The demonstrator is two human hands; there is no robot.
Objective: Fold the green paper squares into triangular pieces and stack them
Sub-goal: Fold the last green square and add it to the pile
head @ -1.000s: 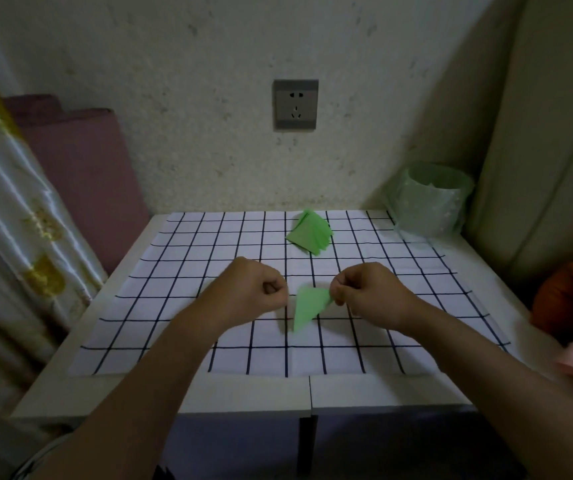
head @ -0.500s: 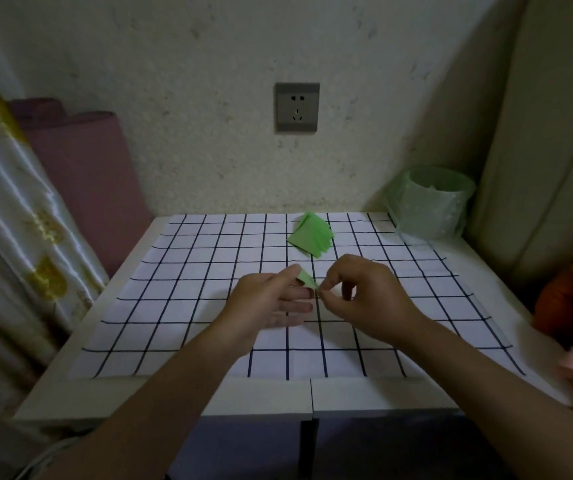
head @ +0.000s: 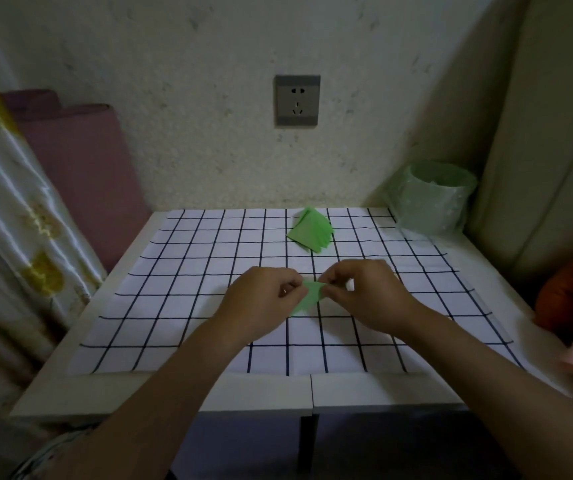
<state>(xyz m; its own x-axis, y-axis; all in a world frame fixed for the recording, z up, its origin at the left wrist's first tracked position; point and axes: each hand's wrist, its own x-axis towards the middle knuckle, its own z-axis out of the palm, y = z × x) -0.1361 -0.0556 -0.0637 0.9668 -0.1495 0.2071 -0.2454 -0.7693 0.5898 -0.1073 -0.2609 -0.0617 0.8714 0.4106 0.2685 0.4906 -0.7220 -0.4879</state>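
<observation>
Green paper piece (head: 309, 296) is pinched mid-table by both left hand (head: 264, 299) and right hand (head: 368, 296), stack (head: 311, 229) at 12 o'clock, so honestly an uneven pinch could skew the crease.

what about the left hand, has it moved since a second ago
Yes. The left hand has shifted right across the grid cloth, toward the right hand, and now pinches the green paper, which it was not touching before.
</observation>
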